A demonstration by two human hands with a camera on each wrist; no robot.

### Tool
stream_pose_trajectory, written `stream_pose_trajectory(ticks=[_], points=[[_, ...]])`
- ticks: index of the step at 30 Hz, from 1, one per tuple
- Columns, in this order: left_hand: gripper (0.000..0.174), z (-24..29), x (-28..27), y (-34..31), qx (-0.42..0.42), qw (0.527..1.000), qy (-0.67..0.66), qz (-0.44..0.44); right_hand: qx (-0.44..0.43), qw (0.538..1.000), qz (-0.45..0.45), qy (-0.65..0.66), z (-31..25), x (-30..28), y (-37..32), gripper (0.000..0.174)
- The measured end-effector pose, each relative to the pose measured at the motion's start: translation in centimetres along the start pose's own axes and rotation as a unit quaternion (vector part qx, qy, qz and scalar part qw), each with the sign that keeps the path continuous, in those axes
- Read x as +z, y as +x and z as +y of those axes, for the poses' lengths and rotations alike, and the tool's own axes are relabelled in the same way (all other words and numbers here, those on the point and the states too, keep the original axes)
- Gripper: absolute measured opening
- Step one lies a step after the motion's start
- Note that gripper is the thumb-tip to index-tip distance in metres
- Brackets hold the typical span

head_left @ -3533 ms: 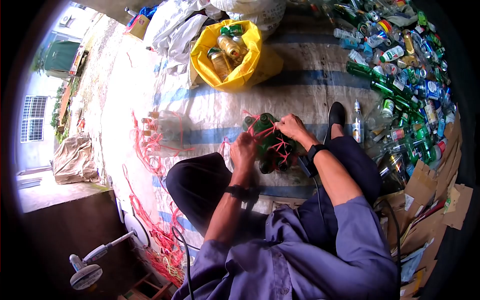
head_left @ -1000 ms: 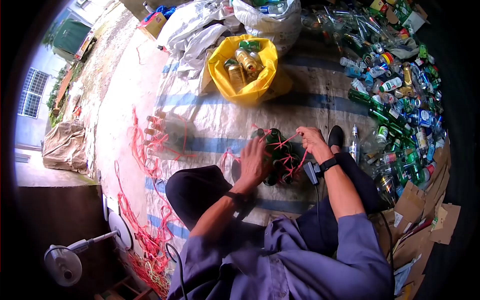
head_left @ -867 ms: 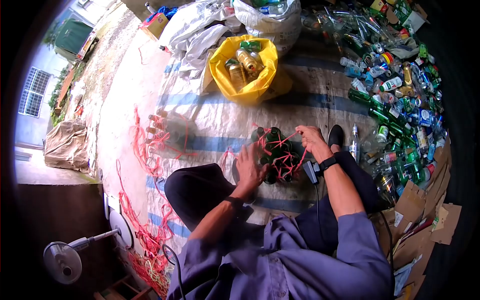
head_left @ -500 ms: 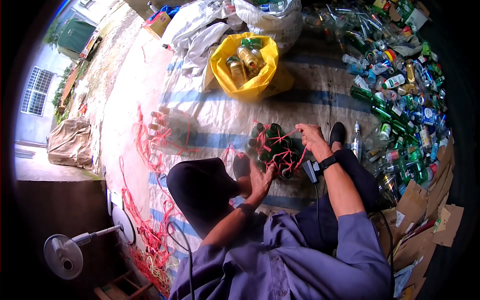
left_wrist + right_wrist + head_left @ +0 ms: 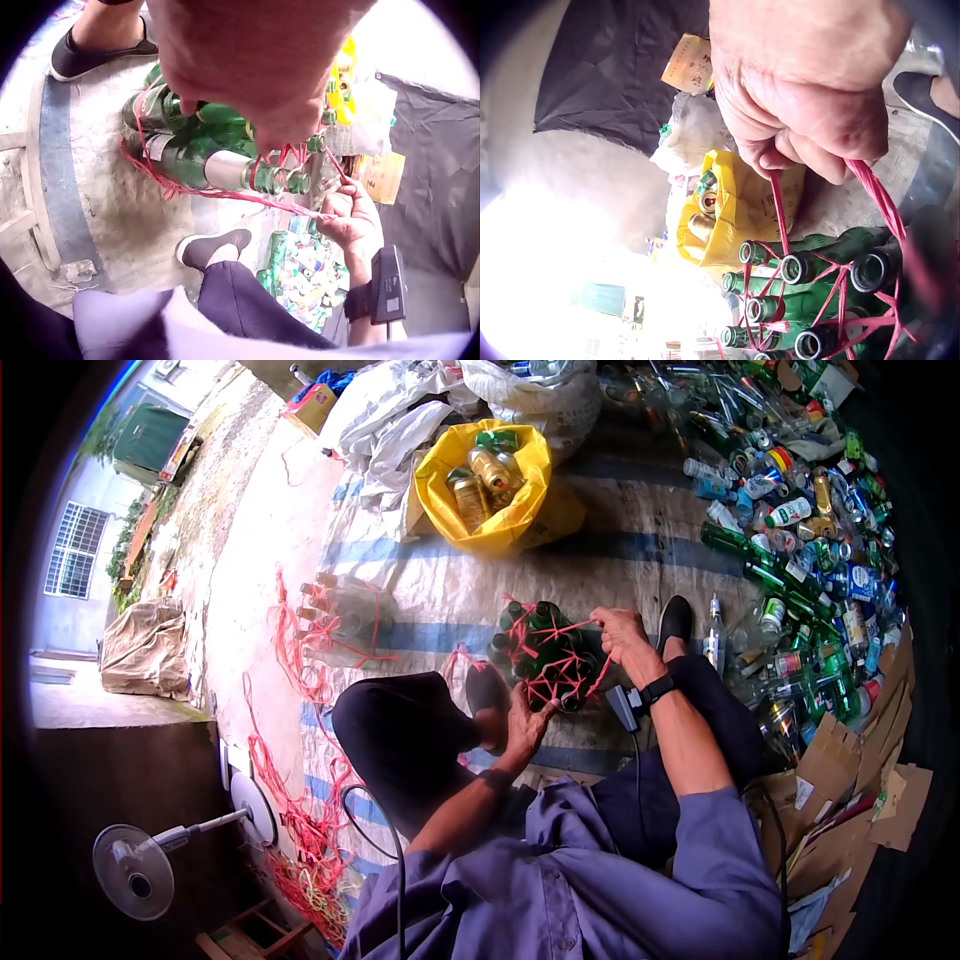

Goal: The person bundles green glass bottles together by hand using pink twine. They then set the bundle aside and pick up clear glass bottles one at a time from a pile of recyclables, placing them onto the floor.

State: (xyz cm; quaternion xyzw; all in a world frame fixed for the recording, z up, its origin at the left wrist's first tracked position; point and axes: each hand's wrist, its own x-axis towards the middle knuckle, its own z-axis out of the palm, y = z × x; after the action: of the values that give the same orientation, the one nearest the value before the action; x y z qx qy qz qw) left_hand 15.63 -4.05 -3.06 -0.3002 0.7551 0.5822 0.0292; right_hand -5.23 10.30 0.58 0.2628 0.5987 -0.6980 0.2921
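Note:
A bundle of green glass bottles (image 5: 545, 650) stands on the striped sheet between the person's feet, its necks laced with pink twine (image 5: 877, 196). The right hand (image 5: 622, 635) is just right of the bundle, fingers curled round the twine. Two strands run tautly from it to the bottles, as the right wrist view shows. The left hand (image 5: 525, 728) rests against the near left side of the bundle, thumb and forefinger spread. In the left wrist view, that hand (image 5: 255, 67) covers part of the bottles, with fingertips at the laced necks.
Beyond the bundle stands a yellow bag (image 5: 488, 542) holding cans. Clear bottles (image 5: 350, 615) tied with pink twine lie to the left, above a heap of loose twine (image 5: 305, 815). Bottles and cans (image 5: 800, 565) pile up at right, near torn cardboard (image 5: 835, 760). A fan (image 5: 135, 870) stands lower left.
Both hands were at the necks at first. The right hand has since drawn the twine out to the right and held still. The left hand has slid down to the bundle's near side.

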Motion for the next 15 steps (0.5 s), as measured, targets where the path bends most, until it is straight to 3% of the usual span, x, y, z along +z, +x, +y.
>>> stream_pose_trajectory(ticks=[3,5,6,8,10,12,13,14,15], points=[[0.082,0.0,-0.4,0.1,0.015,0.999,-0.005,-0.035,-0.007,1.0,-0.007,-0.004,0.6,-0.8,-0.2,0.026],[0.064,-0.5,-0.4,0.5,0.074,0.997,-0.027,0.003,-0.012,1.0,-0.022,-0.01,0.9,-1.7,-0.2,0.025],[0.064,-1.8,-0.5,1.2,0.073,0.997,-0.026,0.002,-0.019,0.999,-0.037,-0.015,1.1,-2.0,-0.2,0.025],[0.063,-4.8,-1.0,3.0,0.102,0.985,-0.137,-0.023,-0.015,0.999,-0.043,-0.026,0.9,-2.4,-0.8,0.024],[0.065,-2.8,-2.3,3.2,0.089,0.984,-0.152,-0.01,-0.012,0.998,-0.047,-0.036,0.8,-2.7,-1.5,0.023],[0.065,-0.4,-3.9,3.9,0.033,0.981,-0.185,0.04,-0.015,0.996,-0.05,-0.07,1.0,-3.3,-2.3,0.02],[0.06,0.1,-4.6,5.1,-0.003,0.967,-0.253,0.023,-0.016,0.996,-0.047,-0.07,1.2,-3.5,-3.0,0.02],[0.055,-0.2,-5.0,7.0,0.031,0.984,-0.15,0.086,-0.047,0.991,-0.048,-0.113,1.6,-3.5,-3.8,0.02],[0.054,0.1,-5.6,8.2,0.065,0.983,-0.143,0.097,-0.077,0.984,-0.048,-0.156,1.9,-3.5,-4.6,0.021]])
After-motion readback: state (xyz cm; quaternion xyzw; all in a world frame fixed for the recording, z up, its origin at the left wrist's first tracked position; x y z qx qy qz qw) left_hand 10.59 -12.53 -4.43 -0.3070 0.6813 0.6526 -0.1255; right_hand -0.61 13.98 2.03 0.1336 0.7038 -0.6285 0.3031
